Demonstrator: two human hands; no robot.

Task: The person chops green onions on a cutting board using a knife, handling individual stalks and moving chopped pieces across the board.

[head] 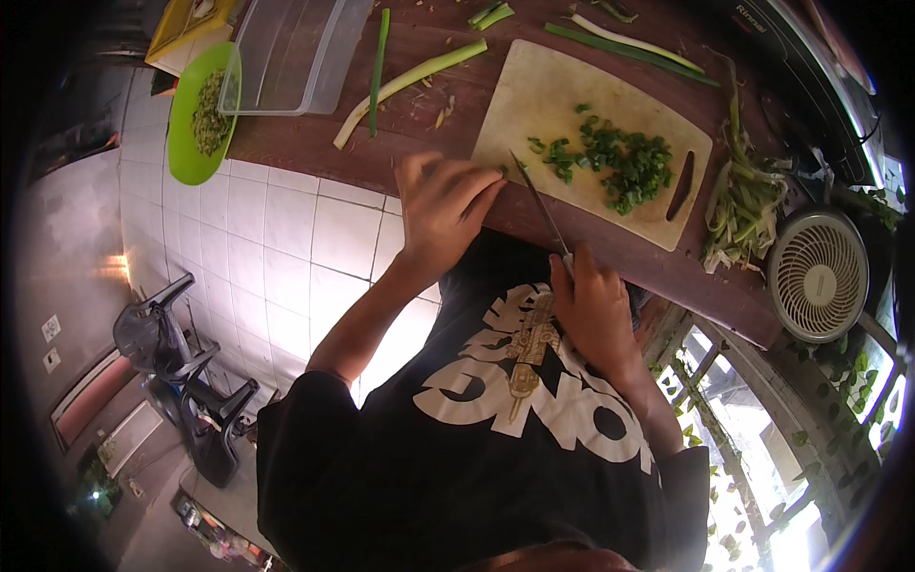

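My right hand (597,307) grips the handle of a kitchen knife (545,207). Its blade points up and left, with the tip over the near left part of a pale cutting board (518,79). Chopped green onion leaves (629,161) lie heaped toward the board's right side, with smaller bits trailing left. My left hand (444,211) hovers at the board's near left corner, fingers bent and the thumb close to the fingertips. A tiny green piece (503,170) shows beside those fingertips; whether they pinch anything is hidden.
Left of the board lie a pale green onion stalk (414,84) and a thin green leaf (379,71). A clear plastic container (279,57) and a green bowl (182,154) of chopped greens stand farther left. Wilted trimmings (743,207) and a round fan (819,275) are at right.
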